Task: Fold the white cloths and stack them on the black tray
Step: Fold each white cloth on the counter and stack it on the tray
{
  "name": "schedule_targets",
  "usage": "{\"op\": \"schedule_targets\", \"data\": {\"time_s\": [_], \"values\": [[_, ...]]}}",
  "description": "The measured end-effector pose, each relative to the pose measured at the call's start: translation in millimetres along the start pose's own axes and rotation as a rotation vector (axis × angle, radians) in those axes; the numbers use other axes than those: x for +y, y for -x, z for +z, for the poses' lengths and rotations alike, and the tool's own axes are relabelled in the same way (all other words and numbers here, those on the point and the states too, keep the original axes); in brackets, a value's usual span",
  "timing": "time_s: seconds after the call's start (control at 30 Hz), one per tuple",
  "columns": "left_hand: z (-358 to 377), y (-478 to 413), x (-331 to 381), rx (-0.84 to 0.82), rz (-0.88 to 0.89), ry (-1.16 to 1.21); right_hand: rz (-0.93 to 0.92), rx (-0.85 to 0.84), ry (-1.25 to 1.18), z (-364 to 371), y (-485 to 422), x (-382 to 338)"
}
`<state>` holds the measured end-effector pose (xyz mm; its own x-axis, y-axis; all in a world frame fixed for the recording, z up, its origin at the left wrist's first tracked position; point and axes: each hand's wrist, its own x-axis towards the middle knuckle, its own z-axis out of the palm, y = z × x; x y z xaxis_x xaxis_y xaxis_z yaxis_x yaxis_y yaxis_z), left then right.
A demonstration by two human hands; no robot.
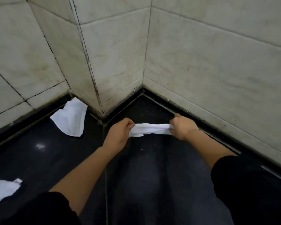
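A white cloth (pixel 150 129) is stretched into a narrow band between my two hands, above the dark counter near the wall corner. My left hand (pixel 118 133) pinches its left end, and my right hand (pixel 182 126) grips its right end with curled fingers. A second white cloth (pixel 71 118) lies loosely folded on the counter at the left, against the wall. A third white cloth (pixel 2 190) lies crumpled at the lower left edge, partly cut off. No black tray can be told apart from the dark surface.
The black glossy counter (pixel 144 168) runs into a corner of grey-white tiled walls (pixel 201 54), with a wall column (pixel 91 62) jutting out at the left of the corner. A seam (pixel 106 176) crosses the counter toward me.
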<state>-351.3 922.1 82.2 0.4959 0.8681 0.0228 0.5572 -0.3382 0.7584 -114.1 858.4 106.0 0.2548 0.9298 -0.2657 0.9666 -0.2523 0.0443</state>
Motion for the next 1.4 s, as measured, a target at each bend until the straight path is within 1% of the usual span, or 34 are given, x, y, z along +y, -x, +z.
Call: {"op": "schedule_targets", "data": {"time_s": [0.1,0.17,0.23,0.33,0.4,0.47,0.5,0.6,0.7,0.73,0.8,0.87,0.93,1.0,1.07,1.23,1.33,1.4], "values": [[-12.6,7.5,23.4,-0.062,0.105,-0.04,0.038,0.068,-0.011,-19.9,27.5,25.8],[-15.1,9.9,40.2,-0.128,0.172,-0.136,0.06,0.127,-0.007,-30.0,43.7,40.0],[-13.1,10.0,54.1,-0.14,0.222,-0.235,0.071,0.167,0.018,-36.8,57.4,50.3],[-5.0,12.0,74.0,-0.03,0.29,-0.252,0.094,0.247,0.034,-42.6,81.9,68.7],[-1.5,12.1,84.4,0.067,0.298,-0.166,0.089,0.316,0.033,-46.0,93.6,81.2],[0.7,12.4,97.7,0.108,0.294,-0.104,0.097,0.339,0.018,-49.9,104.9,94.1],[1.1,12.2,103.9,0.109,0.299,-0.101,0.111,0.342,-0.018,-51.0,109.6,99.4],[2.9,12.5,120.9,0.12,0.313,-0.104,0.155,0.372,-0.227,-53.3,124.9,112.2],[3.6,16.8,130.7,0.116,0.291,-0.046,0.197,0.4,-0.36,-50.3,138.9,123.1],[3.2,20.9,133.5,0.081,0.283,-0.035,0.207,0.393,-0.402,-47.4,144.5,126.8],[1.3,30.2,136.6,-0.041,0.248,-0.061,0.222,0.357,-0.49,-37.9,156.7,132.5],[0.7,41.8,137.0,-0.181,0.211,-0.122,0.219,0.284,-0.545,-23.7,171.3,134.5],[4.6,54.7,134.0,-0.279,0.202,-0.17,0.201,0.204,-0.584,-4.8,186.6,132.8],[15.8,70.0,127.2,-0.358,0.22,-0.203,0.2,0.125,-0.636,19.4,203.9,129.1],[33.2,88.4,115.1,-0.473,0.206,-0.209,0.192,0.042,-0.694,48.4,222.5,124.4],[82.2,137.2,77.3,-0.784,0.096,-0.239,0.237,-0.206,-0.857,124.8,266.9,108.3],[102.6,163.4,63.2,-0.887,0.066,-0.269,0.266,-0.308,-0.847,158.9,287.5,100.9],[111.0,174.7,55.8,-0.923,0.042,-0.289,0.265,-0.33,-0.828,173.0,296.5,98.2]]}}
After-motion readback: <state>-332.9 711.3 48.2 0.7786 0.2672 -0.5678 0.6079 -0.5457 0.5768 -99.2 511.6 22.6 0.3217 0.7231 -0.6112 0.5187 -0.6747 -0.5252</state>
